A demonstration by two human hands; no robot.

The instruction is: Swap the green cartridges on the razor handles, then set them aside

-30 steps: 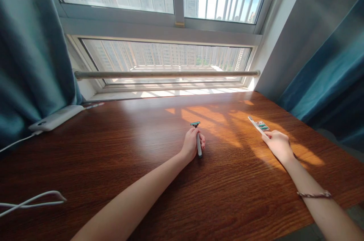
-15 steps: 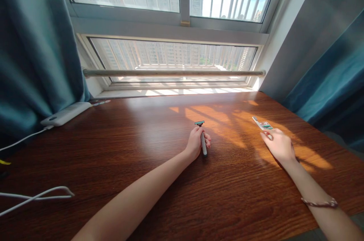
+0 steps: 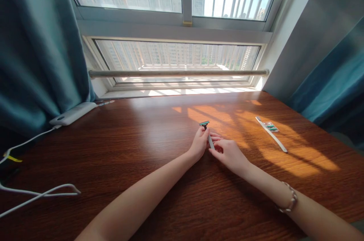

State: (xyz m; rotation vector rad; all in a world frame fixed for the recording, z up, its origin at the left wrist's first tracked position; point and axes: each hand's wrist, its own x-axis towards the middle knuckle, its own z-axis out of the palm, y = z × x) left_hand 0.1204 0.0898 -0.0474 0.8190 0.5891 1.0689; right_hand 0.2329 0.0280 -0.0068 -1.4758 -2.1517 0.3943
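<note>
A razor (image 3: 211, 142) with a grey handle and a dark, green-edged head is held above the wooden table, head up and tilted slightly left. My left hand (image 3: 199, 144) is closed around the upper handle, thumb just below the head. At the handle's lower end, my right hand (image 3: 232, 154) pinches it between thumb and fingers; the tip of the handle is partly covered. To the right lies a white toothbrush (image 3: 273, 136) with a grey head. Beside its upper part rests a small clear pack (image 3: 271, 126) with green pieces inside.
On the left of the table (image 3: 159, 191) a white power strip or adapter (image 3: 74, 114) lies against the blue curtain (image 3: 42, 47). White cables (image 3: 42, 194) run along the left edge. A barred window with a horizontal rail (image 3: 179, 74) stands behind the table.
My right hand has left the toothbrush and pack, moving left to the razor's lower handle. My left hand still holds the razor, now tilted a little more.
</note>
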